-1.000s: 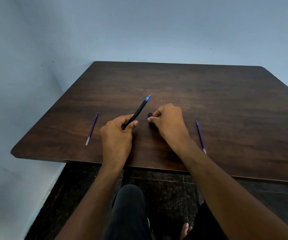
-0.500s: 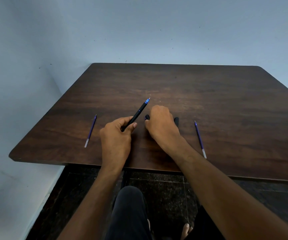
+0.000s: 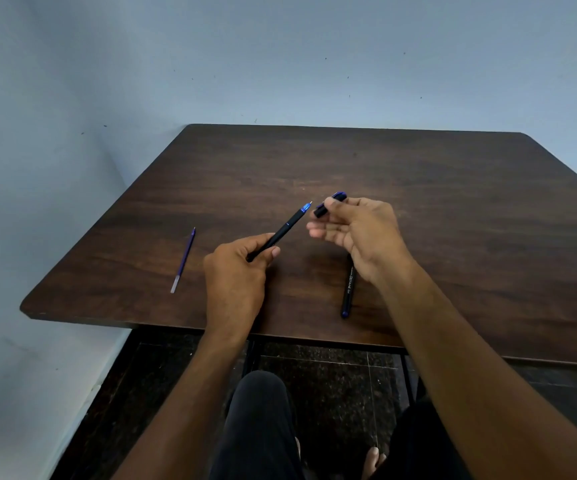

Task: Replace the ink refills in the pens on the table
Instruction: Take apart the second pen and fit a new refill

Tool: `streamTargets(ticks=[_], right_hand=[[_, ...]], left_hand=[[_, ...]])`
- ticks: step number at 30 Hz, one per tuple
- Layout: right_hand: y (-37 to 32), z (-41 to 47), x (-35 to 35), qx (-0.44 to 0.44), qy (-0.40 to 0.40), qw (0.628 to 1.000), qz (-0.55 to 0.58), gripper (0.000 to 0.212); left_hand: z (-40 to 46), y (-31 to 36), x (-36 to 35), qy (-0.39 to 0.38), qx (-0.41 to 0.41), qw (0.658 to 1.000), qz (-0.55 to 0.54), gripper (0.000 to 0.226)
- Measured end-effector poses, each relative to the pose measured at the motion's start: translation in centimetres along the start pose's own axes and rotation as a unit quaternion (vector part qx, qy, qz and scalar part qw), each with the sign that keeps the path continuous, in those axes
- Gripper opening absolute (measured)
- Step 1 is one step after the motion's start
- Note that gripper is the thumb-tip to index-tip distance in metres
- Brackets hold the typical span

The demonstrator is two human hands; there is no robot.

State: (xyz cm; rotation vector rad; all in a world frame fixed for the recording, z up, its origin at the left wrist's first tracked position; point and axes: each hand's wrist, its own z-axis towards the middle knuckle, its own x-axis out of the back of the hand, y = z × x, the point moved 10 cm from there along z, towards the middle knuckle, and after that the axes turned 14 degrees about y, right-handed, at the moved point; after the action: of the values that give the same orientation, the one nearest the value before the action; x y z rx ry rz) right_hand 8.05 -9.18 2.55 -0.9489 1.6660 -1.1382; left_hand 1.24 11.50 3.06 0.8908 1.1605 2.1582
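Fingers [image 3: 263, 256] of left hand [image 3: 235, 282] curl around uncapped black pen with blue tip [image 3: 282, 230], right hand [image 3: 360, 230] pinches black-and-blue pen cap [image 3: 328, 204] just beyond the tip — second black pen [image 3: 347, 292] and loose blue ink refill [image 3: 184, 259] lie on dark wooden table [image 3: 453, 220].

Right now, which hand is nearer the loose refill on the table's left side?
Left. The left hand, gripping the uncapped pen, sits just right of the loose refill. The right hand, pinching the pen cap, is farther right.
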Motion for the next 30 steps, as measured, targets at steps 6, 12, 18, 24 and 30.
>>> streamTargets(ticks=[6,12,18,24,30], right_hand=[[-1.0,-0.6,-0.6,-0.007,-0.044,0.996,0.075,0.026],[-0.7,-1.0,-1.1,0.009,-0.046,0.999,0.021,0.015],[0.3,-1.6,-1.4,0.004,-0.045,0.999,-0.008,0.022],[0.3,-1.7,-1.9,0.046,-0.038,0.997,-0.043,0.006],[0.3,-1.9,-2.1,0.091,-0.022,0.992,-0.079,0.008]], left_hand=[[-0.1,0.0,-0.2,-0.002,-0.005,1.0,0.024,0.027],[-0.2,0.3,0.1,0.005,-0.011,1.0,0.025,0.026],[-0.2,0.4,0.0,-0.007,-0.018,0.999,0.032,0.026],[-0.3,0.7,-0.2,-0.016,-0.031,0.999,0.022,0.026],[-0.3,1.2,0.1,0.008,-0.069,0.997,0.02,0.026]])
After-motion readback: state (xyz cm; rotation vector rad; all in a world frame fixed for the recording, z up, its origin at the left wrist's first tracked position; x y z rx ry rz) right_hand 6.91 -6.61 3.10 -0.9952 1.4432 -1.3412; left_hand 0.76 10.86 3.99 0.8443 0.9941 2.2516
